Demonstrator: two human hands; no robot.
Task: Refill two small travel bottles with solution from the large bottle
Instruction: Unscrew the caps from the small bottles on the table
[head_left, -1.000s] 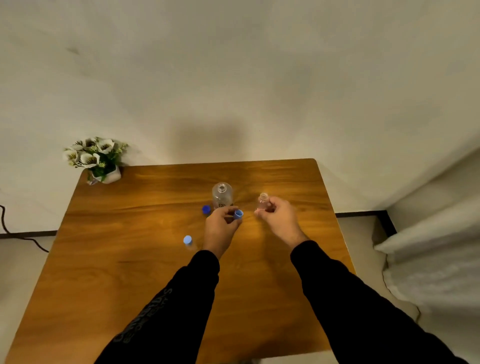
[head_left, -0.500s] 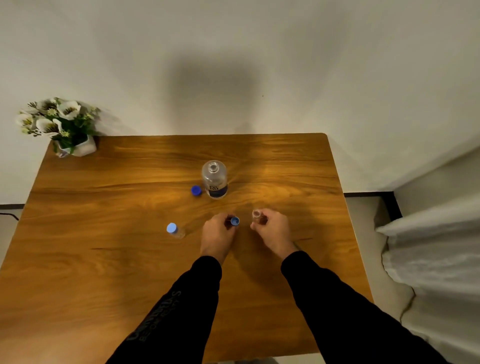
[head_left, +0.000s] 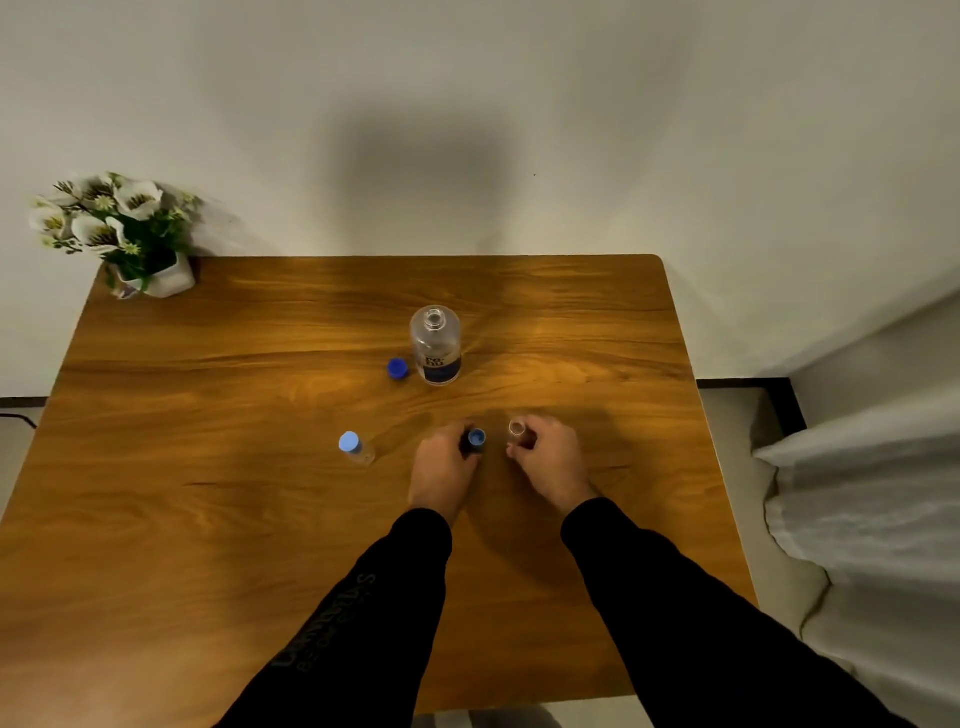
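The large clear bottle (head_left: 436, 345) with a dark label stands open at the table's middle back, its dark blue cap (head_left: 397, 368) lying just left of it. A small travel bottle (head_left: 356, 448) with a light blue cap stands alone to the left. My left hand (head_left: 444, 467) pinches a small blue cap (head_left: 476, 438) low over the table. My right hand (head_left: 550, 460) grips the second small travel bottle (head_left: 517, 431), which is open and upright on the table.
The wooden table (head_left: 208, 493) fills the view, with a white pot of flowers (head_left: 130, 234) at its back left corner. A wall runs behind. A pale fabric edge (head_left: 857, 493) lies off the table's right side.
Both hands came down toward me and now rest on the table with the cap and the small bottle. The camera tilted down, so the table looks larger.
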